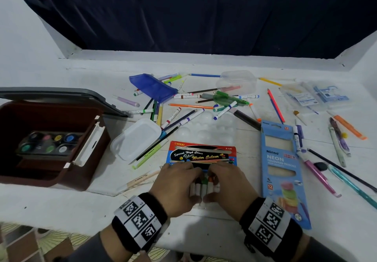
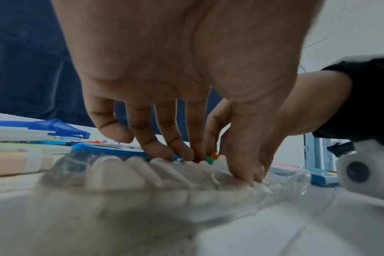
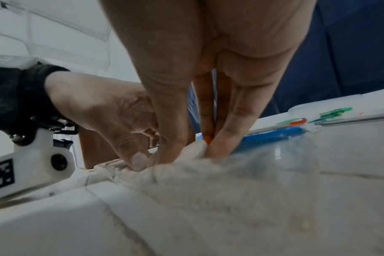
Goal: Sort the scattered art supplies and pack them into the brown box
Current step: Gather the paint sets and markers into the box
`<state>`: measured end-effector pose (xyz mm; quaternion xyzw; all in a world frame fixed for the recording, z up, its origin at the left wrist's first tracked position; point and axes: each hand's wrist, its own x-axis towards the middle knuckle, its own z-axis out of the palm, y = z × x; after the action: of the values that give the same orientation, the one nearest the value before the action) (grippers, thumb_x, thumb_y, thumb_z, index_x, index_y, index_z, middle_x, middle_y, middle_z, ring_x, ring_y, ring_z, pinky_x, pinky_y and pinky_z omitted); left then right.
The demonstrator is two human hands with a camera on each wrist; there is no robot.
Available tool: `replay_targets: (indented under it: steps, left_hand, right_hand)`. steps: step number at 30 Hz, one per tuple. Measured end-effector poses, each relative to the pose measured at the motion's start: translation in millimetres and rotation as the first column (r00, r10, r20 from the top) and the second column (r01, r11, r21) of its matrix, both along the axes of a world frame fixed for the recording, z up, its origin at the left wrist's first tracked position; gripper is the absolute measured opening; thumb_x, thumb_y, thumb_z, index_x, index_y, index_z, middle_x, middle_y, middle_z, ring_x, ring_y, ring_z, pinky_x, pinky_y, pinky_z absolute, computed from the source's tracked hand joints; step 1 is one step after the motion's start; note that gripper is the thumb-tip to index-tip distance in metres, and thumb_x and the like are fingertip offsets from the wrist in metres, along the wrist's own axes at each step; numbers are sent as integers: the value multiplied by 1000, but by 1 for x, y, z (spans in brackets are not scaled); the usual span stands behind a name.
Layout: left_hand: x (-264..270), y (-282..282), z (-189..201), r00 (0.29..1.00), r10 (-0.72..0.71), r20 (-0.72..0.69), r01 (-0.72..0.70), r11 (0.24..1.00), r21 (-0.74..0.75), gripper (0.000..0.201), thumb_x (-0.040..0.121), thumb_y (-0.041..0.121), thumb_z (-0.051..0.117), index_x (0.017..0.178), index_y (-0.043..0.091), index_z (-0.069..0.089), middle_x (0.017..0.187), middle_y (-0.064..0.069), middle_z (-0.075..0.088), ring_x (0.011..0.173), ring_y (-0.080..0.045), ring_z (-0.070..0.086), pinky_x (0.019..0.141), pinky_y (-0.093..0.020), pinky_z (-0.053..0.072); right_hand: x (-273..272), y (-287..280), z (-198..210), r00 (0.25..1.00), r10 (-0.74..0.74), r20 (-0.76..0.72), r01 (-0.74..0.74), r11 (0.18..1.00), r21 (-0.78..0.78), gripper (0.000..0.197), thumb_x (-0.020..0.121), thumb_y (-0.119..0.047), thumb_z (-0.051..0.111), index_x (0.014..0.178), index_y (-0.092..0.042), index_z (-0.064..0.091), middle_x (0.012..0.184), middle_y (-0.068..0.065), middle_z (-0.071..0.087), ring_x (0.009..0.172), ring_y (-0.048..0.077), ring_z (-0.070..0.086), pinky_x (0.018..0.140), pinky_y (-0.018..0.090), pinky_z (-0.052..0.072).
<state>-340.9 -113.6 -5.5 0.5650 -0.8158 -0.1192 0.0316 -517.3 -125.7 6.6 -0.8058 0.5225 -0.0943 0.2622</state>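
A row of white paint tubes (image 1: 204, 189) with coloured caps lies in a clear plastic tray at the near end of the red and blue water colour box (image 1: 204, 153). My left hand (image 1: 179, 182) curls its fingers over the tubes' left side, thumb on the tray's near edge. My right hand (image 1: 228, 182) does the same on the right side. In the left wrist view, the left hand (image 2: 195, 131) presses on the tubes (image 2: 143, 171). The right hand (image 3: 204, 110) pinches an orange-capped tube (image 3: 195, 149). The brown box (image 1: 89, 151) stands open at the left, a paint palette (image 1: 48, 143) inside.
A blue Ninso pencil box (image 1: 279, 166) lies right of my hands. A clear lidded container (image 1: 135, 139), a clear mixing tray (image 1: 206, 127), a blue pouch (image 1: 153, 87) and several scattered markers (image 1: 189, 117) and pencils cover the white table behind.
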Motion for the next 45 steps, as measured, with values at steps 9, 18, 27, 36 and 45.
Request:
replay_targets:
  steps: [9, 18, 27, 36, 45]
  left_hand:
    - [1, -16, 4, 994, -86, 74, 84, 996, 20, 42, 73, 64, 59, 98, 31, 59, 88, 11, 63, 83, -11, 62, 79, -35, 52]
    - [-1, -16, 10, 995, -95, 28, 95, 995, -5, 38, 75, 67, 59, 82, 30, 51, 75, 11, 60, 76, -11, 61, 70, -30, 39]
    - [-5, -15, 21, 993, -87, 74, 89, 996, -22, 38, 75, 66, 64, 88, 30, 64, 88, 7, 69, 87, -14, 64, 73, -29, 29]
    - [1, -15, 14, 999, -47, 9, 47, 999, 5, 45, 74, 69, 64, 96, 31, 72, 86, 9, 67, 81, -10, 61, 72, -27, 36]
    - [8, -18, 18, 997, -69, -39, 72, 993, 90, 50, 70, 64, 75, 110, 35, 72, 98, 11, 70, 91, -8, 63, 80, -27, 48]
  right_hand:
    - [7, 1, 4, 987, 49, -151, -47, 999, 18, 34, 75, -43, 78, 101, -23, 67, 92, -12, 39, 85, 7, 41, 67, 18, 30]
    - [7, 2, 5, 951, 133, -281, -128, 991, 38, 40, 80, -47, 73, 107, -18, 70, 106, -2, 55, 97, 16, 54, 86, 32, 49]
    - [10, -2, 19, 949, 160, -271, -163, 987, 13, 44, 73, -43, 78, 113, -29, 65, 112, -9, 59, 104, 15, 57, 81, 29, 47]
    - [8, -3, 17, 919, 169, -357, -173, 985, 20, 41, 77, -56, 72, 107, -29, 70, 95, -11, 50, 91, 13, 53, 72, 28, 44]
    - [5, 0, 18, 908, 185, -376, -206, 978, -14, 43, 81, -59, 64, 113, -31, 69, 101, -8, 55, 93, 14, 55, 72, 29, 42]
